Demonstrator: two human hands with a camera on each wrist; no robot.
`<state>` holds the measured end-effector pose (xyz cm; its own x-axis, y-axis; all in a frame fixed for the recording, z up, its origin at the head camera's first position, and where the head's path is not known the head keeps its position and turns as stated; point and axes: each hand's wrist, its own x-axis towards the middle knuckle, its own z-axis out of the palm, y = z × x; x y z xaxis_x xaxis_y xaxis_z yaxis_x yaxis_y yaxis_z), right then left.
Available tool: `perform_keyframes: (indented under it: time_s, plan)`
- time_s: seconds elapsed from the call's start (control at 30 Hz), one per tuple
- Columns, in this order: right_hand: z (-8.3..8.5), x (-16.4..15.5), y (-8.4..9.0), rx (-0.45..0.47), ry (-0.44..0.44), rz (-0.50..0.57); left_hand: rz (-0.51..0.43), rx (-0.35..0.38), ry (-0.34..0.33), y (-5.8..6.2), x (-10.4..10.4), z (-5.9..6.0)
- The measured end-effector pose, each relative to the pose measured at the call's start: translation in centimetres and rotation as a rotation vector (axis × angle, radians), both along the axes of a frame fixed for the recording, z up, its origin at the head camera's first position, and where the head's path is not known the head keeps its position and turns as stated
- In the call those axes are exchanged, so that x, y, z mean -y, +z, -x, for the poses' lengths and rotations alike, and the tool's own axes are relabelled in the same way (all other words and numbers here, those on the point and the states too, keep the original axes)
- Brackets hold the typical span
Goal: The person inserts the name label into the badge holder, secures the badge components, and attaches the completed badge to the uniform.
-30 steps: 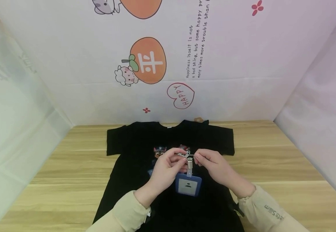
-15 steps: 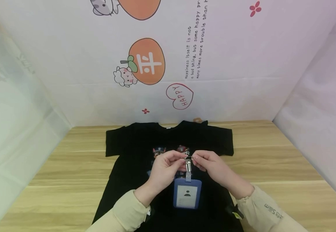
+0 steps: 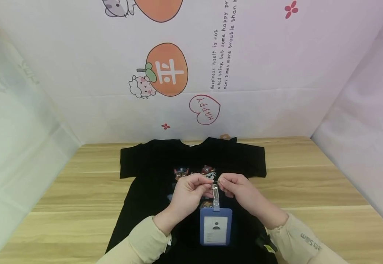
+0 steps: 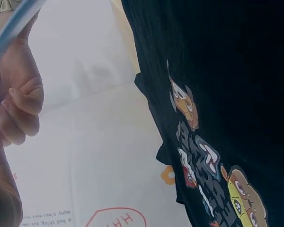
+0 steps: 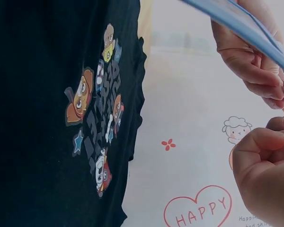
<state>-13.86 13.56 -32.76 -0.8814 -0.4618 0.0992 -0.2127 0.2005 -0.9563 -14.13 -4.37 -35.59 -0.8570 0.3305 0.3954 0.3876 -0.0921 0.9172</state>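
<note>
A blue ID badge holder (image 3: pixel 216 234) with a white card inside hangs upright from a short clear strap and a metal clip (image 3: pixel 215 191). At the clip's top is a thin metal pin. My left hand (image 3: pixel 189 192) pinches the clip's upper end between thumb and fingers. My right hand (image 3: pixel 242 189) pinches the pin from the other side, fingertips close to the left ones. The fingertips hide most of the pin. In the right wrist view the holder's blue edge (image 5: pixel 241 28) crosses above both hands. Below lies a black T-shirt (image 3: pixel 148 205) with cartoon dogs on its chest.
The shirt is spread on a wood-grain table (image 3: pixel 69 205), neck toward the back. A white printed cloth (image 3: pixel 261 73) stands behind the table, and white cloth walls (image 3: pixel 366 121) close in both sides. Dark straps sit at both wrists.
The badge holder has swung from tilted to hanging upright, its card now facing me. Both hands have dropped slightly, and the right hand has come closer to the left, narrowing the gap across the pin.
</note>
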Motion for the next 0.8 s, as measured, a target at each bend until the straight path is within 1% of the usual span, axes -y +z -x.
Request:
perform_keyframes:
  time_s: [0.13,0.27,0.43,0.67,0.73,0.8]
  plan:
    - [-0.06,-0.02,-0.22,0.003,0.016,0.015,-0.007,-0.004,-0.01,-0.07,0.01,-0.1]
    - [-0.08,-0.01,-0.32,-0.004,0.033,0.044,-0.037,-0.017,-0.023,-0.16,0.01,-0.04]
    - [-0.12,-0.08,-0.35,-0.001,0.026,0.04,-0.069,-0.018,-0.038,-0.24,-0.02,0.05]
    - [-0.01,-0.21,-0.76,0.009,0.012,0.052,-0.071,0.052,-0.036,-0.32,0.0,0.01]
    - [0.02,-0.28,-0.89,0.011,-0.005,0.05,-0.064,0.088,-0.036,-0.34,-0.02,0.03]
    - [0.03,-0.39,-0.99,0.008,-0.019,0.036,-0.048,0.143,-0.034,-0.31,-0.03,0.08]
